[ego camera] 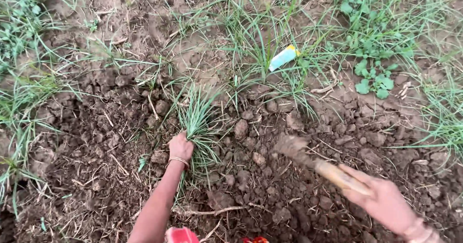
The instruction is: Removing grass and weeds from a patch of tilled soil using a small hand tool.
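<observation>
My left hand (181, 146) is closed around the base of a clump of long green grass (197, 112) that grows out of loose brown soil. A thin bangle sits on that wrist. My right hand (386, 203) grips the wooden handle of a digging tool (333, 172). The tool's soil-caked head (291, 145) is blurred and hovers just over the clods, to the right of the grass clump.
Broken clods of earth (251, 175) cover the ground around both hands. More grass tufts (255, 40) and broad-leaved weeds (374, 76) grow farther off. A small white and yellow wrapper (283, 57) lies in the grass. A dry twig (217, 210) lies near me.
</observation>
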